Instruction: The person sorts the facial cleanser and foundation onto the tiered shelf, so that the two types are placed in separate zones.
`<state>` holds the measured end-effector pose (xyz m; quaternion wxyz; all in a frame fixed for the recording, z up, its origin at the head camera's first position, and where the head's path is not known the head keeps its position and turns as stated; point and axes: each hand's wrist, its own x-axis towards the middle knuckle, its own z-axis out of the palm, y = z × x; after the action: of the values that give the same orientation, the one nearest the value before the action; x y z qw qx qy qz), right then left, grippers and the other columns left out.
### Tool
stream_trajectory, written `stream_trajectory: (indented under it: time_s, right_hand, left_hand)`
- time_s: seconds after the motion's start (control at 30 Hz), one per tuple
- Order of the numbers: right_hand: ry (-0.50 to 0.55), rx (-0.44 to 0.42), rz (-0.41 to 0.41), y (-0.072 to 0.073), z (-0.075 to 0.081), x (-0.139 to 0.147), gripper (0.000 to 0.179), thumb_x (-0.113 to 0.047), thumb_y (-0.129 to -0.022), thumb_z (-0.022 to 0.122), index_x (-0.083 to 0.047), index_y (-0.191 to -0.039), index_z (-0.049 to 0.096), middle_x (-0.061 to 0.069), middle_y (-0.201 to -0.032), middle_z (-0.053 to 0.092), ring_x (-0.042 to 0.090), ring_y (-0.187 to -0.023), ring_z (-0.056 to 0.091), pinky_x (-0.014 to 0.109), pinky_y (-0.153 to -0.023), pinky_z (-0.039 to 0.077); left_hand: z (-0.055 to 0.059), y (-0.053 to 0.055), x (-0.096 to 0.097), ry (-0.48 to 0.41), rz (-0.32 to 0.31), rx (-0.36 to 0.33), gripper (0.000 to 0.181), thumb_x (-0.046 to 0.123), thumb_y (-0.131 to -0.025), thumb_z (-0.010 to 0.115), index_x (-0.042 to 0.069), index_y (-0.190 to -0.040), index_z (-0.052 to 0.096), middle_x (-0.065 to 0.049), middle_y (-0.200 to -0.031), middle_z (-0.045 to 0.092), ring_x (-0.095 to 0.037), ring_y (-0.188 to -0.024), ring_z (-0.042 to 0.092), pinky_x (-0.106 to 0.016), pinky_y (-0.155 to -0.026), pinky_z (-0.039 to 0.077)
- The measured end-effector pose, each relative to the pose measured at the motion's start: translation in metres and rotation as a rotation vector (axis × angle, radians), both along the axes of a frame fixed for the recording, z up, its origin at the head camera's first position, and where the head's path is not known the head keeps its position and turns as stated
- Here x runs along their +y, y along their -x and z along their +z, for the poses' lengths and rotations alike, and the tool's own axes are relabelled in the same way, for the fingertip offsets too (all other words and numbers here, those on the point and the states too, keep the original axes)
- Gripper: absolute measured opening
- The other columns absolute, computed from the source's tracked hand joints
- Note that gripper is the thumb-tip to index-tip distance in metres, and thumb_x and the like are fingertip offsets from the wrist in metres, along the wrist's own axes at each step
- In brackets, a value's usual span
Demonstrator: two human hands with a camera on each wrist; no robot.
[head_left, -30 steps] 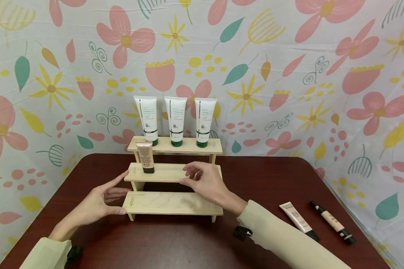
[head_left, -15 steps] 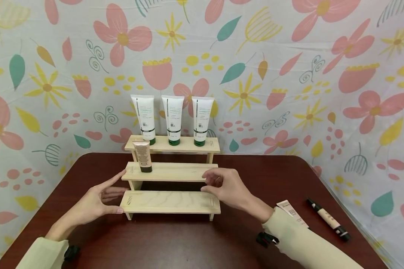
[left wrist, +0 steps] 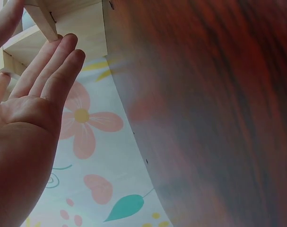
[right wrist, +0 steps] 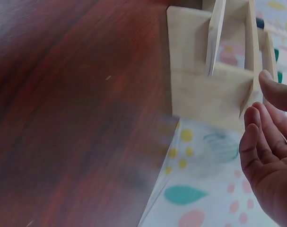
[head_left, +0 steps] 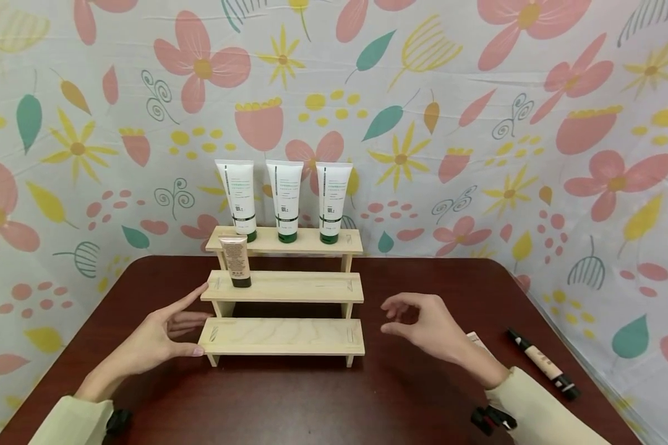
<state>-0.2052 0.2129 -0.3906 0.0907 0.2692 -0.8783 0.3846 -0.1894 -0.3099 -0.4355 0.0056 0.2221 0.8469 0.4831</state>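
A three-step wooden display stand stands on the table. My left hand rests against its left end, thumb at the bottom step and index finger at the middle step. In the left wrist view its fingers are mostly straight. To the right of the stand, my right hand hovers apart from it, fingers loosely bent and holding nothing. One beige cosmetic tube stands cap down at the left of the middle step. Beneath the right forearm, a second beige tube is mostly hidden.
Three white tubes, left, middle and right, stand on green caps along the top step. A black-ended beige pen-like tube lies at the right of the dark red table. Flower-printed cloth hangs behind.
My right hand has moved right, from over the middle step to beyond the stand's right end, and its arm now covers more of the lying beige tube. The left hand stays against the stand.
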Motion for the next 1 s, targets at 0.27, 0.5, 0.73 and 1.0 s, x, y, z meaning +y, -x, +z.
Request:
stream_trajectory:
  time_s: [0.27,0.5,0.73,1.0]
  right_hand:
    - [-0.045,-0.052,-0.024,-0.01,-0.009,0.05,0.026,-0.014,-0.085,0.09,-0.021,-0.106,0.077,-0.003,-0.089,0.071,0.011,-0.078,0.064,0.029,-0.064,0.053]
    - [-0.067,-0.111,-0.018,-0.017,-0.015,0.098,0.025,-0.014,-0.086,0.089,-0.017,-0.108,0.076,0.0,-0.091,0.071,0.013,-0.078,0.062,0.029,-0.063,0.053]
    - [-0.069,-0.242,0.061,-0.017,-0.019,0.143,0.033,-0.012,-0.09,0.086,-0.003,-0.119,0.073,0.007,-0.095,0.07,0.016,-0.081,0.063,0.028,-0.06,0.053]
    - [-0.056,-0.379,0.134,-0.015,-0.027,0.183,0.035,-0.006,-0.093,0.081,0.004,-0.124,0.07,0.014,-0.1,0.071,0.019,-0.086,0.065,0.03,-0.066,0.057]
  left_hand:
    - [0.0,-0.001,0.001,0.004,0.005,-0.002,0.113,0.016,-0.079,0.096,0.022,-0.169,0.029,-0.022,-0.131,0.069,-0.038,-0.12,0.067,-0.028,-0.095,0.055]
    - [0.001,0.0,0.002,0.009,0.008,0.002,0.113,0.016,-0.078,0.096,0.022,-0.169,0.029,-0.022,-0.131,0.069,-0.039,-0.12,0.067,-0.031,-0.095,0.056]
    - [0.002,-0.001,0.002,0.001,0.008,-0.013,0.113,0.015,-0.078,0.096,0.021,-0.169,0.028,-0.024,-0.131,0.068,-0.04,-0.12,0.067,-0.033,-0.096,0.056]
    - [0.002,-0.001,0.002,0.004,0.007,-0.011,0.113,0.014,-0.078,0.095,0.021,-0.169,0.028,-0.024,-0.131,0.068,-0.04,-0.121,0.066,-0.036,-0.096,0.057]
